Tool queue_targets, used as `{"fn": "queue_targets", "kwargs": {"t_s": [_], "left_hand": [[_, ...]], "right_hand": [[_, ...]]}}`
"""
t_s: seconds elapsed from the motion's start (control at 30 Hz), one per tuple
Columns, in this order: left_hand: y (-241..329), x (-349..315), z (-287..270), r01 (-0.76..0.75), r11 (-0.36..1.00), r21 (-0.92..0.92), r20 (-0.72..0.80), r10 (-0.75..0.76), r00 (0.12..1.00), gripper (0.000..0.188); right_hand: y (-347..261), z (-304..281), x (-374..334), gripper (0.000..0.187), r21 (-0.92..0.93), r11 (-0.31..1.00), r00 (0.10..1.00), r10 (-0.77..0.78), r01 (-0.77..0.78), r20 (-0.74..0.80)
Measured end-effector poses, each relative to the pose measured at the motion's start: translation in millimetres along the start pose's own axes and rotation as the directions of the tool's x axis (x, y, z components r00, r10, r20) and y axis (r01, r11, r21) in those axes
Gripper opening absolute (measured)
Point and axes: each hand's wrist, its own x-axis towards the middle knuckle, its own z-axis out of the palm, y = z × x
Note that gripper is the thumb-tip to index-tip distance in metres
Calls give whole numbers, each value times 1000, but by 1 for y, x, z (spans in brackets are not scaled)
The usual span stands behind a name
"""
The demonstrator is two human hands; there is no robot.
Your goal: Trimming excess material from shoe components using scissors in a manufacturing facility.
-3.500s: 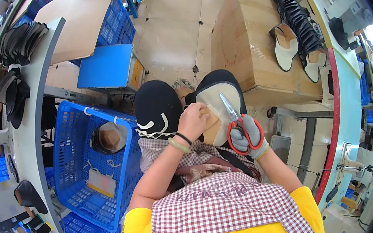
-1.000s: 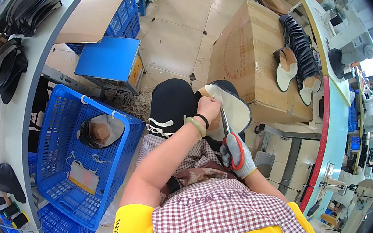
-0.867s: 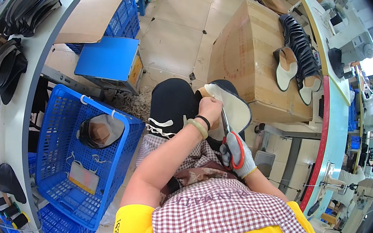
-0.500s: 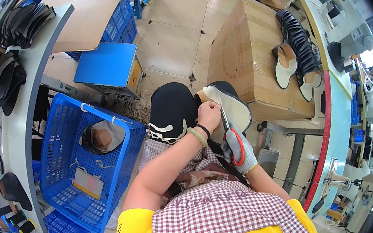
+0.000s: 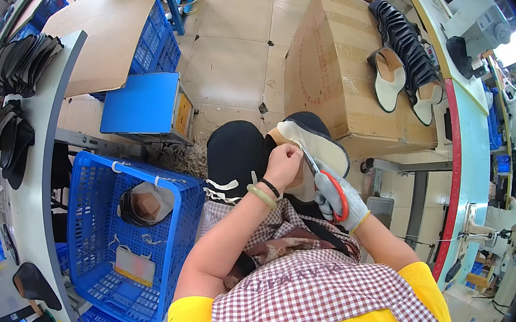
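Observation:
A shoe upper (image 5: 323,149) with a cream lining, tan part and black edge lies across my right thigh. My bare left hand (image 5: 285,166) is closed at its near edge, fingertips pinched together. In my right hand (image 5: 339,194), which wears a grey-white glove, are scissors (image 5: 341,201) with red handles. Their blades point away from me, with the tips right beside my left fingertips over the lining. Whether the blades meet any material there is too small to see. White strips of trimming (image 5: 222,185) rest on my left thigh.
At my left stands a blue plastic crate (image 5: 178,248) with a rolled shoe upper (image 5: 147,204) inside. Beyond it is a blue-topped stool (image 5: 140,103). A cardboard box (image 5: 320,58) ahead bears a row of shoe uppers (image 5: 404,40). Worktables flank both sides; another person's arm shows far left.
The view has shifted slightly. My right hand has turned a little with the scissors, whose blades stay by my left fingertips. My left hand keeps its pinch on the upper.

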Motion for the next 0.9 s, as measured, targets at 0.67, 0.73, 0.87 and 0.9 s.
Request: {"fn": "queue_targets", "kwargs": {"t_s": [0.67, 0.73, 0.87, 0.9], "left_hand": [[-15, -44, -27, -342, 922, 179, 175, 312, 934, 7], [-14, -46, -30, -313, 939, 140, 168, 289, 942, 7], [-5, -46, -34, -306, 934, 184, 214, 266, 940, 7], [-3, -47, -36, -287, 940, 186, 234, 242, 942, 7]], "right_hand": [[21, -3, -13, 58, 88, 995, 982, -70, 55, 177], [23, -2, -11, 58, 79, 994, 977, -93, 79, 192], [26, -2, -4, 56, 114, 990, 976, -101, 79, 195], [27, -2, -2, 55, 87, 993, 977, -94, 79, 193]]}}
